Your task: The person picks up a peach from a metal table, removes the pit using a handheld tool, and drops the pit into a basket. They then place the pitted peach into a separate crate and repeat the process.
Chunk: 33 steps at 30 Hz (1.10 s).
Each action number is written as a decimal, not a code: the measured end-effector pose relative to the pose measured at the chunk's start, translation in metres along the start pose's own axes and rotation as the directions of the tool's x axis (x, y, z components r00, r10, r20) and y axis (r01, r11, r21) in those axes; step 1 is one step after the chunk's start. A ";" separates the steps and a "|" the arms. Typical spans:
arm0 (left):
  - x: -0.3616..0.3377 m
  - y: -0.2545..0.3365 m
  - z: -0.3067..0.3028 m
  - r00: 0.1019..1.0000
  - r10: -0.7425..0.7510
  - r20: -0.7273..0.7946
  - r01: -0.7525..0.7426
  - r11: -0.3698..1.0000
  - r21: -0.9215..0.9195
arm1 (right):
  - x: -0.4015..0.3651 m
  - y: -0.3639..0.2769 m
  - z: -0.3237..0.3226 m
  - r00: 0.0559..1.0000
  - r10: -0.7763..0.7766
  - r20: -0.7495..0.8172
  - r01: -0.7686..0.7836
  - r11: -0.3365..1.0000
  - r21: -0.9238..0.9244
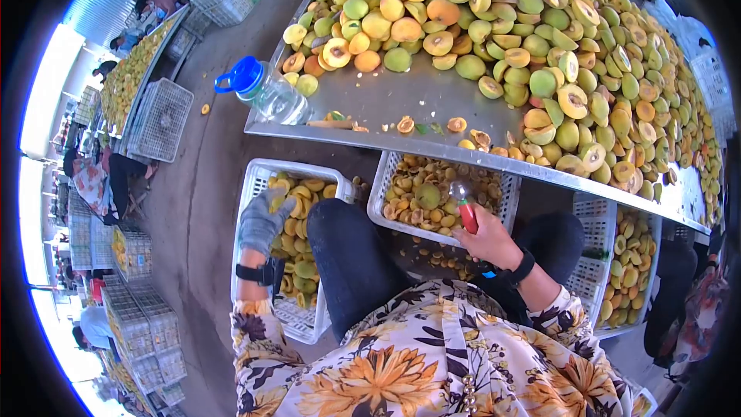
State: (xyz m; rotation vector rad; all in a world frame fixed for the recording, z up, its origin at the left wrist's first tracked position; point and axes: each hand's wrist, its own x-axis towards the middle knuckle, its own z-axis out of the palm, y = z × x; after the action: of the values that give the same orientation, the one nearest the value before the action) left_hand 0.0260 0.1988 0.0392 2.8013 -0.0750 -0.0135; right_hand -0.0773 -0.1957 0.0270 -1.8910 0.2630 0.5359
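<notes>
Fruit halves (302, 185) fill the white crate (293, 167) under the gloved left hand (262, 220), whose fingers curl downward; whether they grip anything cannot be told. Beyond the knee, the right hand (491, 241) is closed around a red-handled tool (468, 215), its tip over the middle crate (378, 194).

View: one head-worn camera, wide fisheye, dark rim all round.
Facing: forward and steeply down, past the floral shirt (432, 363) onto the metal table (401, 100).
Nearness: close in, with left hand (262, 220) and right hand (486, 239) right beneath the lens.
</notes>
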 end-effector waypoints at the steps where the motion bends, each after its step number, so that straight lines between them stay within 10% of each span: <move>1: 0.016 0.013 -0.004 0.998 0.053 0.022 -0.050 0.991 -0.128 | -0.001 -0.004 0.000 1.000 -0.012 -0.023 0.012 1.000 -0.005; 4: 0.090 0.085 -0.011 0.977 0.167 0.130 -0.143 0.974 -0.174 | 0.005 0.010 0.007 0.940 -0.291 -0.176 0.251 0.943 -0.219; 6: 0.161 0.092 0.033 0.863 0.486 0.138 -0.487 0.873 -0.032 | -0.002 0.002 0.003 0.917 -0.335 -0.217 0.280 0.928 -0.246; 12: 0.257 0.229 0.088 0.876 0.306 0.372 -0.417 0.869 0.267 | -0.030 -0.002 -0.019 0.933 -0.239 -0.270 0.217 0.970 -0.110; 21: 0.264 0.256 0.115 0.934 0.099 0.342 -0.215 0.923 0.320 | -0.026 0.015 -0.027 0.922 -0.111 -0.371 0.182 0.970 0.161; 24: 0.253 0.207 0.125 0.925 0.318 0.210 -0.244 0.917 -0.316 | -0.022 0.012 -0.027 0.914 -0.145 -0.378 0.214 0.965 0.148; 26: 0.188 0.228 0.059 0.869 0.293 0.399 0.112 0.668 -0.735 | -0.019 -0.005 -0.030 0.846 -0.217 -0.487 0.235 0.972 -0.026; 30: 0.110 0.219 0.035 0.661 0.574 0.484 0.471 0.186 -0.863 | -0.007 -0.032 -0.035 0.768 -0.392 -0.506 0.375 0.916 -0.142; 33: 0.057 0.225 0.037 0.675 0.513 0.530 0.554 0.120 -0.823 | 0.002 -0.046 -0.030 0.727 -0.466 -0.505 0.444 0.879 -0.171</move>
State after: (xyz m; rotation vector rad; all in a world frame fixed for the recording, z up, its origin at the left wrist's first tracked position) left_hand 0.0711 -0.0290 0.0789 1.1112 -0.1428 -0.9180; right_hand -0.0487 -0.2062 0.0731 -2.0199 0.1319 -0.3428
